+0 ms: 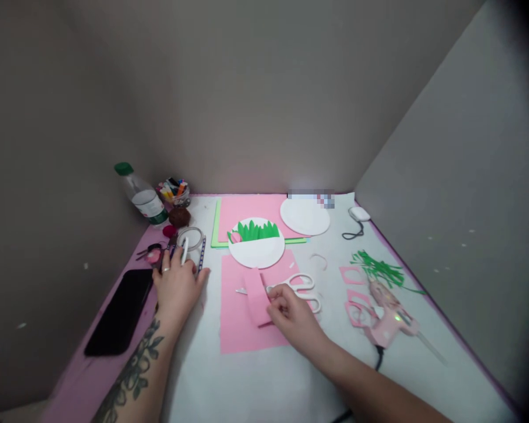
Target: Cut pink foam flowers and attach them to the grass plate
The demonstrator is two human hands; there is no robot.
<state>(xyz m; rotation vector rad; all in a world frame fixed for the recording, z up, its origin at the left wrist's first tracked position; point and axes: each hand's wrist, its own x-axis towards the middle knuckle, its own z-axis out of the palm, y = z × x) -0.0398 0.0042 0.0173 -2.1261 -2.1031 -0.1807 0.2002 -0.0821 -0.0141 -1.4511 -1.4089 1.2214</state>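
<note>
My right hand [293, 317] pinches the right edge of a folded pink paper strip [256, 296]. Beneath it lie a pink paper sheet [235, 335] and white-handled scissors [306, 282], whose blade tip shows left of the strip. My left hand [178, 285] rests open, fingers spread, over small tools at the left. Its fingertips are by a white pen-like stick [184, 251] and dark-handled tools; a patterned pencil [201, 252] lies near the thumb. Behind the strip sits a white paper plate [255, 252] with green paper grass and a pink piece on it.
A phone [120, 312], a bottle [143, 197] and a jar of markers [178, 192] stand or lie left. A second white plate [305, 215] is at the back. To the right are green paper strips [381, 269], pink scraps [351, 275] and a lit, corded glue gun [388, 323].
</note>
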